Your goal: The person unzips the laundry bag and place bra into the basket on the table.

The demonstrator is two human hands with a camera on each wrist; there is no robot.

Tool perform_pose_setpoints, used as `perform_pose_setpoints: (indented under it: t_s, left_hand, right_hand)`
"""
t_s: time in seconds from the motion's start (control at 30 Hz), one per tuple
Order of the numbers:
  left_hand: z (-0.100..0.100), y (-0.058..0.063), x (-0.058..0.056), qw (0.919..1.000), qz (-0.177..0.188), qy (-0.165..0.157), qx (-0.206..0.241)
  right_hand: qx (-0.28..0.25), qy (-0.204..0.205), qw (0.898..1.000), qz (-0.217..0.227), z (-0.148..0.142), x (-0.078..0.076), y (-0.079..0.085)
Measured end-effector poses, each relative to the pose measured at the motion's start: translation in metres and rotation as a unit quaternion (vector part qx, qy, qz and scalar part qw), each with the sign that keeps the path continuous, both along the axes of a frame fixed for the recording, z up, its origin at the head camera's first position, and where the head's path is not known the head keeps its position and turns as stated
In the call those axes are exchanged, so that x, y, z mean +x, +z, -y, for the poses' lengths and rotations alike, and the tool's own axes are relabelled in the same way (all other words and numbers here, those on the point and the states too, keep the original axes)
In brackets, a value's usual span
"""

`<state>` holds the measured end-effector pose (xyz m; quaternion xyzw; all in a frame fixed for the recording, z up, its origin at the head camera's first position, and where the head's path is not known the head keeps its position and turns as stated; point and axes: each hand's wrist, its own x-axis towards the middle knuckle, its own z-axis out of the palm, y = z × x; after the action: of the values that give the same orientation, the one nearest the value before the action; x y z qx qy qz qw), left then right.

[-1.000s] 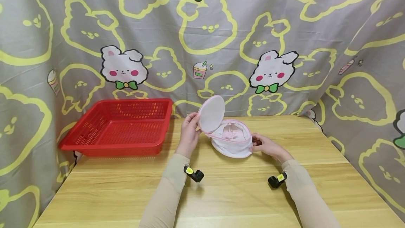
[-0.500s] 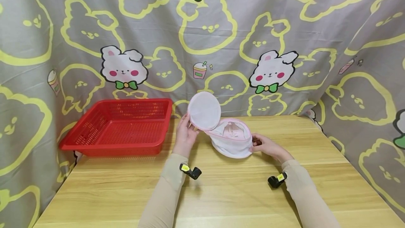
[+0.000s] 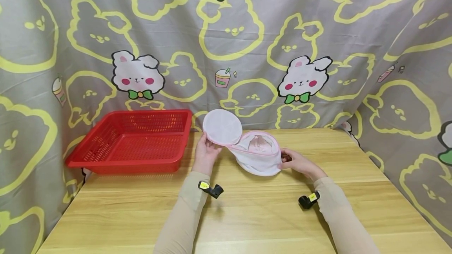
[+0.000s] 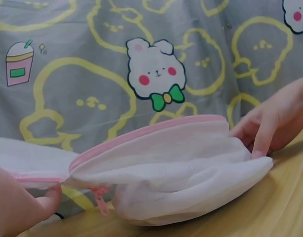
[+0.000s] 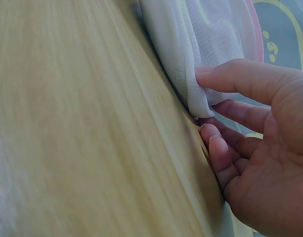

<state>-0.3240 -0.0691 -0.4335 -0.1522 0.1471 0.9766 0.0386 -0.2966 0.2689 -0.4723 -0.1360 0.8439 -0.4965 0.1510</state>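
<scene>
A white mesh laundry bag with pink zipper trim sits unzipped on the table, its mouth facing up. Pale pink fabric shows inside it. The round lid is folded back to the left, raised off the table. My left hand holds the lid by its lower left edge, near where it joins the bag. A pink zipper pull dangles below that join in the left wrist view. My right hand pinches the bag's right side low down, thumb on the mesh in the right wrist view.
A red perforated plastic basket stands at the table's back left, just left of my left hand. Behind the wooden table hangs a grey patterned curtain. Each sleeve carries a small black camera.
My left hand has swung the lid leftward and tipped it farther back, so its face shows rounder. The bag's body and my right hand have stayed in place.
</scene>
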Motion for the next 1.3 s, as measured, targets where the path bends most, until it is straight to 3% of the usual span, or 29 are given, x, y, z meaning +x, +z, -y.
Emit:
perform_pose_setpoints:
  t_s: [0.37,0.47,0.57,0.67,0.8,0.87,1.1,1.17,1.3]
  left_hand:
    - [0.002,-0.001,0.005,0.9993,0.037,-0.007,0.008]
    - [0.004,-0.003,0.006,0.9988,0.043,-0.009,-0.021]
    - [0.008,-0.007,0.008,0.9962,0.032,-0.019,-0.078]
    - [0.013,-0.012,0.008,0.9863,0.017,-0.031,-0.161]
    - [0.021,-0.017,0.007,0.9659,0.002,-0.047,-0.255]
    - [0.026,-0.018,0.006,0.9593,-0.004,-0.059,-0.276]
    - [0.035,-0.021,0.007,0.9488,-0.007,-0.092,-0.302]
    - [0.036,-0.023,0.006,0.9374,-0.014,-0.085,-0.338]
    - [0.037,-0.027,0.004,0.9044,-0.030,-0.053,-0.422]
  right_hand:
    - [-0.006,0.006,1.000,-0.003,0.001,0.000,0.000]
    - [-0.010,0.004,1.000,0.000,0.002,0.001,0.002]
    - [-0.012,0.007,1.000,0.000,0.002,0.002,0.003]
    - [-0.012,0.008,1.000,0.001,0.002,0.003,0.003]
    - [-0.010,0.009,1.000,-0.001,0.002,0.002,0.002]
    - [-0.008,0.009,1.000,-0.002,0.001,0.002,0.002]
    - [-0.007,0.008,1.000,-0.002,0.002,0.003,0.003]
    - [-0.008,0.008,1.000,-0.002,0.002,0.003,0.004]
    - [-0.008,0.008,1.000,-0.003,0.003,0.004,0.005]
